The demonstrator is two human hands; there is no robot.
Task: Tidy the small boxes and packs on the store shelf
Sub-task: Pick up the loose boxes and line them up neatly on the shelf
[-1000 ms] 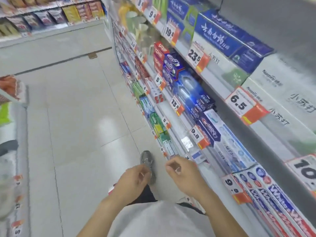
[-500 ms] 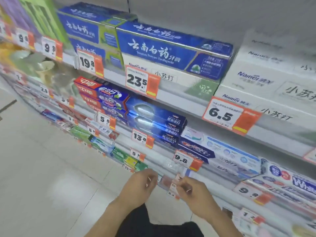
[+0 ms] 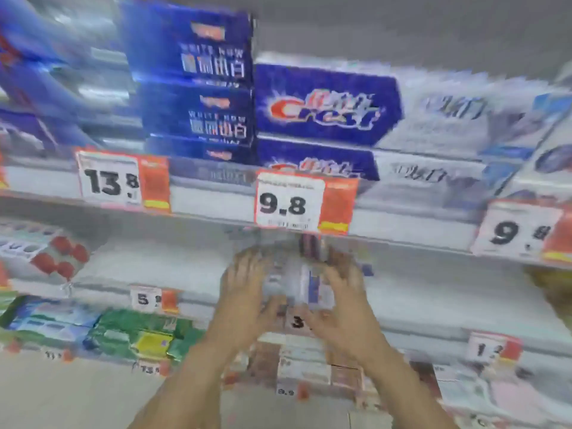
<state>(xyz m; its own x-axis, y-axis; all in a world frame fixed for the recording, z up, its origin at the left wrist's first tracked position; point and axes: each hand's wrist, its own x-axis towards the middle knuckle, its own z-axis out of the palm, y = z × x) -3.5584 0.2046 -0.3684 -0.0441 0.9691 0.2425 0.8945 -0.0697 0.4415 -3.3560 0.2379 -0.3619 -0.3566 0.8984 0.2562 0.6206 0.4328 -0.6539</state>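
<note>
Your left hand (image 3: 244, 292) and right hand (image 3: 337, 301) have reached in, fingers seemingly wrapped round the blurred small packs (image 3: 298, 280) at twelve o'clock; straightening has begun.

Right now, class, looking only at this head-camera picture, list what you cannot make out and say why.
- What the left hand and right hand hold: the small packs between them are smeared by motion blur, so their print is unreadable.
- Whether the fingers grip or merely touch the packs: blurred.
- The price tag below the hands: partly covered by them.
- The rightmost 9.8 tag: cut off by the frame edge.
</note>
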